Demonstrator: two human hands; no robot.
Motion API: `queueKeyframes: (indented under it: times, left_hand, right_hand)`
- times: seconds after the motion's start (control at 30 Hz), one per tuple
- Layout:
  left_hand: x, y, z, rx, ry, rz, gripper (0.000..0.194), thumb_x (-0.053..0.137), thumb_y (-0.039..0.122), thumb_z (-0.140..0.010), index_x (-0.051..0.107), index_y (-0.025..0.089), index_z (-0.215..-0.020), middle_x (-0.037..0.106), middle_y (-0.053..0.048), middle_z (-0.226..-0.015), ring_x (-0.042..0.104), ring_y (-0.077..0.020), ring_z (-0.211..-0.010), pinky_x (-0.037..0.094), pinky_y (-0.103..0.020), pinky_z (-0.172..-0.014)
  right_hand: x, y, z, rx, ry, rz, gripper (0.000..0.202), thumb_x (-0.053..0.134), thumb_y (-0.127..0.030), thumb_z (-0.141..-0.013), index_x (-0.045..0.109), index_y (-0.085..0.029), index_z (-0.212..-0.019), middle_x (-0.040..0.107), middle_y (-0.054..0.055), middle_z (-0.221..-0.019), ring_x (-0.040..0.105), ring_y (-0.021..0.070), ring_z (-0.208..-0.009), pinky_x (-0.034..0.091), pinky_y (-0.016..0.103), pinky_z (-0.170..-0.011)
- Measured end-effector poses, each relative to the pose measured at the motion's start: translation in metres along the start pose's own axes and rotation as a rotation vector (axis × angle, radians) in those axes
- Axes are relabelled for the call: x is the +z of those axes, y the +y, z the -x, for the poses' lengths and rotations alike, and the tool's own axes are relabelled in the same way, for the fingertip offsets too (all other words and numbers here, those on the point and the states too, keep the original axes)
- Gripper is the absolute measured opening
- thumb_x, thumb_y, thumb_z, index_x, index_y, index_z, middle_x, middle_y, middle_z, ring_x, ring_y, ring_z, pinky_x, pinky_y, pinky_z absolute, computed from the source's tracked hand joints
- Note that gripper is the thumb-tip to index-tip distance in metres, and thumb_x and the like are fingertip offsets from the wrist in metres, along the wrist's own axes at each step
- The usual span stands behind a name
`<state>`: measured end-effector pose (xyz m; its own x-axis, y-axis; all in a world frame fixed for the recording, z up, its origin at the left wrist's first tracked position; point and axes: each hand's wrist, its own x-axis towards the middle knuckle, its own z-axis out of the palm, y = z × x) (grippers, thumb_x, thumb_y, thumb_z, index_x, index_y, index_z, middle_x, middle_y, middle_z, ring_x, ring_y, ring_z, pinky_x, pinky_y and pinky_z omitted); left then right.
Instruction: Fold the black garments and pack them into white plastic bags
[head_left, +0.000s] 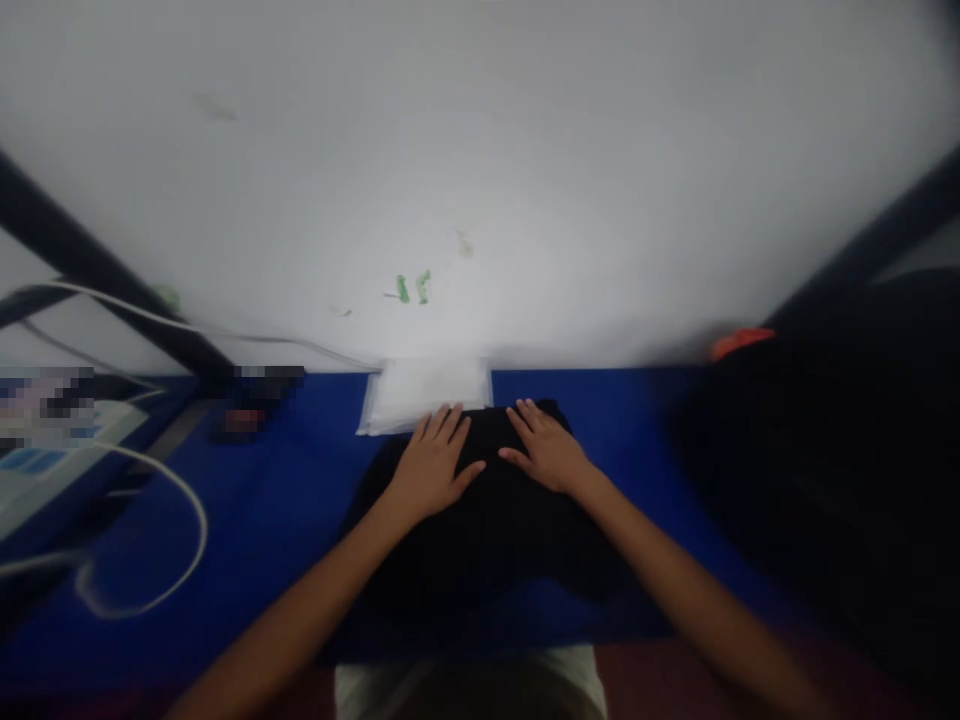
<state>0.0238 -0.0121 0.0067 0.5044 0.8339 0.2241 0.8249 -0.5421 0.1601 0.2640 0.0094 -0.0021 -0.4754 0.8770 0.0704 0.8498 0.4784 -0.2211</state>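
Observation:
A piece of black cloth (502, 530), perhaps a garment, lies spread on the blue table (262, 540) in front of me. My left hand (435, 465) rests flat on its far left part, fingers spread and pointing away. On the far right part lies my right hand (551, 450), also flat with the fingers apart. The thumbs point toward each other with a gap of cloth between them. Just beyond my left fingertips is a stack of clear plastic bags (431, 390), against the wall. The cloth is too dark to show its folds or exact kind.
A white wall (570, 220) closes off the back of the table. At the left, a white cable (202, 520) loops over the table near a pale device (45, 470). A large dark heap (832, 480) with an orange bit (742, 342) fills the right side.

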Motion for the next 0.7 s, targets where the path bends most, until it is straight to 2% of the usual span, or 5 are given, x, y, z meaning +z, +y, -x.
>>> queueKeyframes:
  times: [0.1, 0.17, 0.33, 0.53, 0.7]
  left_hand:
    - [0.004, -0.011, 0.009, -0.004, -0.078, 0.060, 0.082, 0.040, 0.065, -0.095, 0.022, 0.013, -0.156, 0.022, -0.017, -0.162, 0.015, -0.0349, -0.150, 0.027, -0.055, -0.117]
    - [0.005, -0.014, 0.011, 0.000, -0.103, 0.083, 0.085, 0.040, 0.066, -0.094, 0.017, 0.014, -0.157, 0.018, -0.016, -0.163, 0.011, -0.0341, -0.151, 0.027, -0.054, -0.117]
    - [0.006, -0.013, 0.013, -0.001, -0.092, 0.116, 0.082, 0.043, 0.064, -0.095, 0.017, 0.016, -0.157, 0.015, -0.014, -0.164, 0.011, -0.0338, -0.151, 0.026, -0.053, -0.118]
    - [0.005, -0.011, 0.015, -0.008, -0.089, 0.158, 0.079, 0.044, 0.061, -0.095, 0.018, 0.020, -0.157, 0.019, -0.013, -0.164, 0.010, -0.0334, -0.151, 0.027, -0.054, -0.118]
    - [0.002, -0.005, 0.017, -0.070, -0.079, 0.171, 0.080, 0.048, 0.061, -0.093, 0.023, 0.018, -0.155, 0.020, -0.015, -0.163, 0.014, -0.0345, -0.151, 0.028, -0.054, -0.117]
  right_hand:
    - [0.001, 0.000, 0.004, 0.028, -0.006, -0.001, 0.087, 0.026, -0.073, -0.095, 0.029, -0.010, -0.154, 0.022, 0.018, -0.160, 0.015, 0.0320, -0.150, 0.024, 0.049, -0.120]
    - [-0.001, -0.002, 0.005, 0.039, -0.010, 0.006, 0.087, 0.025, -0.073, -0.095, 0.028, -0.009, -0.154, 0.021, 0.018, -0.161, 0.015, 0.0315, -0.150, 0.023, 0.047, -0.121]
    - [-0.001, -0.002, 0.007, 0.048, -0.013, 0.002, 0.085, 0.028, -0.071, -0.095, 0.027, -0.011, -0.155, 0.021, 0.017, -0.161, 0.015, 0.0308, -0.150, 0.025, 0.047, -0.120]
    - [0.003, 0.001, 0.009, 0.025, 0.015, -0.006, 0.082, 0.033, -0.070, -0.096, 0.023, -0.015, -0.156, 0.022, 0.016, -0.161, 0.016, 0.0315, -0.150, 0.028, 0.051, -0.119]
    - [0.002, 0.001, 0.010, 0.031, -0.001, -0.001, 0.082, 0.032, -0.070, -0.095, 0.026, -0.015, -0.155, 0.024, 0.017, -0.160, 0.018, 0.0312, -0.150, 0.029, 0.051, -0.118]
